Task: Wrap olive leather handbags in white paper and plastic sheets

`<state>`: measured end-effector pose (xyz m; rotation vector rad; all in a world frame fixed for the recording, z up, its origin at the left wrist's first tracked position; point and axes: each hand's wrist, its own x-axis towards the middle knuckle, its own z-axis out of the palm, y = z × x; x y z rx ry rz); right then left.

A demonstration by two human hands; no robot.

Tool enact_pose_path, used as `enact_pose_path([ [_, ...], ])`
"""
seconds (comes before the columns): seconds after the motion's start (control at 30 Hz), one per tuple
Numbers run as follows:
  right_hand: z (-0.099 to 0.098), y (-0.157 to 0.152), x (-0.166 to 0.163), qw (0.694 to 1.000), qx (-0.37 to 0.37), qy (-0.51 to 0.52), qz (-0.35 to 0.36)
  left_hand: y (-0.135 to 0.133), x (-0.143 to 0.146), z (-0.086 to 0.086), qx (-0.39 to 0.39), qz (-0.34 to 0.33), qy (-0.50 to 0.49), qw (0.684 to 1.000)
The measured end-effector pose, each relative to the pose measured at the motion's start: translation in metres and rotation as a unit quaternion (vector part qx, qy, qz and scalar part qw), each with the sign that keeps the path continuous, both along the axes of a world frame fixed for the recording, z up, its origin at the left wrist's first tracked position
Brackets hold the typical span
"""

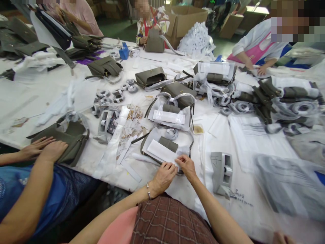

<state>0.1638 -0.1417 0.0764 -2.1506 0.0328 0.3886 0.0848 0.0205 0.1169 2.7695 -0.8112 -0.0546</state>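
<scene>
An olive-green handbag (169,145) lies on the table in front of me, partly covered by a white paper strip (161,151) and clear wrapping. A coiled, wrapped strap (171,134) rests at its far side. My left hand (165,176) is at the near right corner of the bag, fingers bent and pressed together on the white paper. Beside it, my right hand (186,166) pinches the same paper corner between thumb and fingers. The fingertips of both hands almost meet. Just beyond lies a second handbag (170,110) with similar white wrapping.
A grey tape dispenser (222,173) stands to the right, another dispenser (105,123) to the left beside scattered tags (133,118). A co-worker's hands (48,149) press on an olive bag (73,139) at left. Wrapped bags (294,91) pile up at right. Other people work across the table.
</scene>
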Motion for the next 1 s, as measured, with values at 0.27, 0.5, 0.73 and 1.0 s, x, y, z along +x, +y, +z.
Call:
enact_pose_path([
  [0.27, -0.001, 0.001, 0.004, 1.0, -0.003, -0.007, -0.004, -0.009, 0.002, 0.006, 0.047, 0.027, 0.014, 0.998],
  [0.5, 0.028, 0.0, -0.004, 0.999, -0.011, -0.029, -0.035, -0.016, 0.001, 0.008, 0.047, 0.048, 0.022, 0.997],
  [0.73, 0.084, -0.12, -0.034, 0.977, -0.012, -0.08, -0.195, -0.019, 0.002, 0.014, 0.057, 0.055, 0.033, 0.996],
  [1.0, 0.077, -0.214, -0.062, 0.952, -0.044, 0.026, -0.303, -0.018, 0.004, 0.006, 0.054, 0.053, 0.022, 0.997],
])
